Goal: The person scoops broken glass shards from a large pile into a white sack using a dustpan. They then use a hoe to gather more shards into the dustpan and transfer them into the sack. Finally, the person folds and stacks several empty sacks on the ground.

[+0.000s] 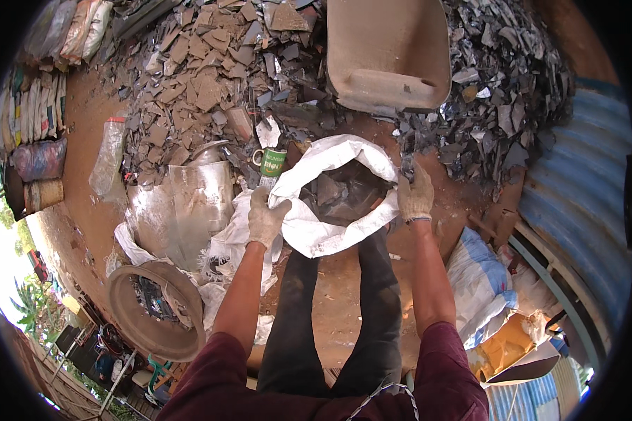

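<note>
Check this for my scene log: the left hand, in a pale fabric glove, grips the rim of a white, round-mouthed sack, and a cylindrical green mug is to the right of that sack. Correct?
One slip: the head view shows the cylindrical green mug left of the white, round-mouthed sack, whose rim the pale-gloved left hand does grip.

White-handled green mug [272, 163] near middle of dirt ground [340, 302]. Red-capped clear bottle [109, 158] toward ground's left edge, folded sacks [31, 112] stacked beyond. Round brown tub [119, 305] near lower left corner. Brown bin [390, 42] at far edge. Blue corrugated sheet [579, 161] along right edge, blue-and-white sack [477, 270] near it.
</note>
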`<control>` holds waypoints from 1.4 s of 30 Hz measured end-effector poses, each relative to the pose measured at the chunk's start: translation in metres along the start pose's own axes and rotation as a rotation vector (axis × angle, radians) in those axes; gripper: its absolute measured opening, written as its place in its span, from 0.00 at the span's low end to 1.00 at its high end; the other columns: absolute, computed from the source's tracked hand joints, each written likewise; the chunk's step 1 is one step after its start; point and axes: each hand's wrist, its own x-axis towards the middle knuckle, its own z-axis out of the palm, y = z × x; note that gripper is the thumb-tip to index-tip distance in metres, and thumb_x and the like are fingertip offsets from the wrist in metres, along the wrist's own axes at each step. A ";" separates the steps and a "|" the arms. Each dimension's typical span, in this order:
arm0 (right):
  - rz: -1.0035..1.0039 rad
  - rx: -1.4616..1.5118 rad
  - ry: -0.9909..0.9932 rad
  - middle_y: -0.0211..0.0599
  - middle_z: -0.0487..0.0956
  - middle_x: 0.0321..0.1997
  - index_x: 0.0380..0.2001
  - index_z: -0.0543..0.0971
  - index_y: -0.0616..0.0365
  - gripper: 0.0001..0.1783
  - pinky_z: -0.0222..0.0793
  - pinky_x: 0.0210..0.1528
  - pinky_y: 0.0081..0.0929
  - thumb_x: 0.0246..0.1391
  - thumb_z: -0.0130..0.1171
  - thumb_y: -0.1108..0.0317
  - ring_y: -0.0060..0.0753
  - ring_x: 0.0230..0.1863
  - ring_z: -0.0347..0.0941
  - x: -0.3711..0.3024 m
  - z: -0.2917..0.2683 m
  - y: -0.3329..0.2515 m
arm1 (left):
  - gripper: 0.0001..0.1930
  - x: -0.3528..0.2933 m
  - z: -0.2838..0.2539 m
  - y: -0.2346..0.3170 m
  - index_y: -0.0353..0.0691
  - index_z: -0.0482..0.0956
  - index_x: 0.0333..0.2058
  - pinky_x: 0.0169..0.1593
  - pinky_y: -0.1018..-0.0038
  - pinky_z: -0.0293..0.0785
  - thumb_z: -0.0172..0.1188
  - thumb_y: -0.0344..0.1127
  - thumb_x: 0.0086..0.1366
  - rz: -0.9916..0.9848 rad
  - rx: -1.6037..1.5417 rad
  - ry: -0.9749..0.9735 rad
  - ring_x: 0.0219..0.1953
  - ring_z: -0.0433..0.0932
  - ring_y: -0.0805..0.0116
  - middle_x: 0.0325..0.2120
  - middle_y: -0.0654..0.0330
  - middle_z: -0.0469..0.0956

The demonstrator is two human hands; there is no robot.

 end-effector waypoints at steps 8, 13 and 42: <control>-0.093 -0.093 -0.237 0.39 0.74 0.57 0.52 0.81 0.46 0.26 0.65 0.63 0.48 0.46 0.67 0.62 0.56 0.64 0.63 -0.038 -0.018 -0.049 | 0.21 -0.013 0.020 0.033 0.29 0.81 0.48 0.52 0.55 0.74 0.55 0.32 0.56 -0.176 0.152 -0.075 0.45 0.80 0.37 0.40 0.35 0.81; 0.546 0.038 -0.323 0.52 0.79 0.53 0.55 0.77 0.56 0.27 0.66 0.63 0.41 0.49 0.60 0.67 0.54 0.56 0.74 -0.015 0.001 -0.031 | 0.19 0.008 0.065 0.025 0.29 0.81 0.45 0.52 0.57 0.74 0.50 0.35 0.63 -0.523 -0.360 0.059 0.47 0.81 0.41 0.45 0.38 0.82; 0.839 0.804 -0.171 0.39 0.84 0.37 0.47 0.81 0.64 0.22 0.74 0.42 0.27 0.44 0.67 0.72 0.27 0.37 0.79 -0.143 -0.094 0.014 | 0.26 -0.057 0.021 -0.038 0.33 0.75 0.48 0.48 0.65 0.74 0.62 0.25 0.46 -0.151 -0.308 -0.445 0.40 0.75 0.58 0.38 0.56 0.74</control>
